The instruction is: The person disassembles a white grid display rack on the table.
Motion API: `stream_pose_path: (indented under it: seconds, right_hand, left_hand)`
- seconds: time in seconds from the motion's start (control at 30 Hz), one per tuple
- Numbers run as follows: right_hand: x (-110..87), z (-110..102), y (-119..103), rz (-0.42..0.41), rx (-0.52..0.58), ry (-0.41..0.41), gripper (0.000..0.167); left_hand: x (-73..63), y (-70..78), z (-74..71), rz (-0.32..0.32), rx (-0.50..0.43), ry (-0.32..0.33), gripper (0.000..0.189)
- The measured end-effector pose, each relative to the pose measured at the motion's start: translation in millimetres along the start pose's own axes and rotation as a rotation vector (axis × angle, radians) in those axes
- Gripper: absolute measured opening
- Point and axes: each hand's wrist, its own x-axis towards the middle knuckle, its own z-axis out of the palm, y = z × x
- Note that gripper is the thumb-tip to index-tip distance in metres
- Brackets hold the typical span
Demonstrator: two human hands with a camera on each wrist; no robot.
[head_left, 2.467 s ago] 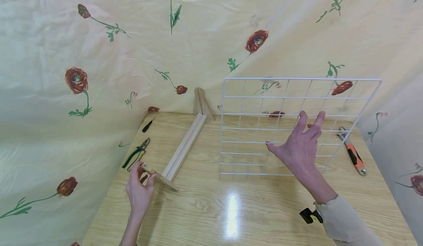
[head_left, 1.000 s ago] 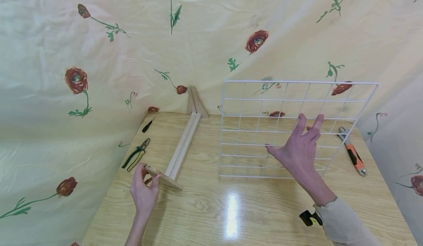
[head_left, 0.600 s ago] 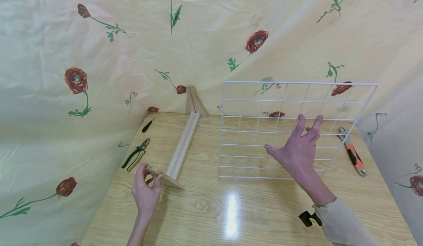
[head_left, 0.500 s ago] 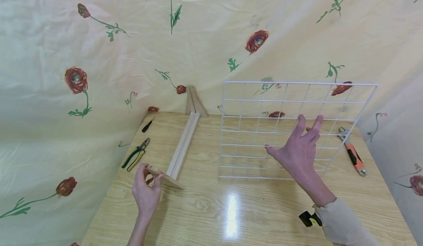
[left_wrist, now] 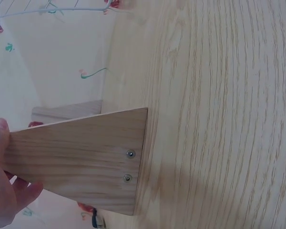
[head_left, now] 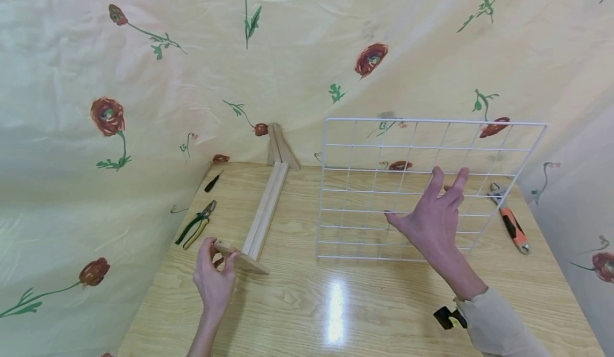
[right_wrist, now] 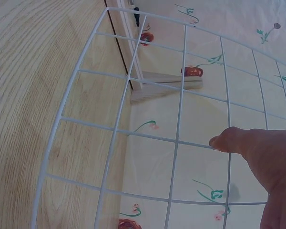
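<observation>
In the head view a wooden stand point(head_left: 264, 213) lies lengthwise on the left of the table, with a narrow grooved rail between two tapered upright end pieces. My left hand point(head_left: 214, 280) pinches the top of the near end piece point(left_wrist: 86, 162) between thumb and fingers. Two metal screw heads point(left_wrist: 129, 166) show low on that piece in the left wrist view. On the right, my right hand point(head_left: 434, 218) holds a white wire grid panel point(head_left: 374, 191) tilted up off the table. Its fingers spread over the wires, and the thumb point(right_wrist: 229, 139) presses on one wire.
Pliers point(head_left: 198, 226) with green-and-yellow handles and a small black-handled screwdriver point(head_left: 213, 182) lie along the left edge. An adjustable wrench point(head_left: 513, 224) with an orange-and-black handle lies at the right edge. A flower-printed cloth point(head_left: 288, 64) surrounds the table's back and sides.
My left hand has shifted the stand: its near end moved slightly right, its far end left, so it lies more slanted. The grid's top edge has dipped slightly in my right hand.
</observation>
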Motion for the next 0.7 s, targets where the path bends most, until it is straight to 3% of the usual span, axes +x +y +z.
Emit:
stream_pose_path:
  seconds: [0.33, 0.7]
  right_hand:
    - [-1.7, -1.1, -0.8, 0.033, -0.003, -0.036, 0.132]
    - [-1.6, -1.9, -1.5, 0.046, -0.021, -0.063, 0.133]
  left_hand:
    - [-1.7, 3.2, 3.2, -0.009, -0.013, 0.007, 0.06]
    - [-5.1, -0.5, 6.6, 0.027, -0.016, 0.033, 0.058]
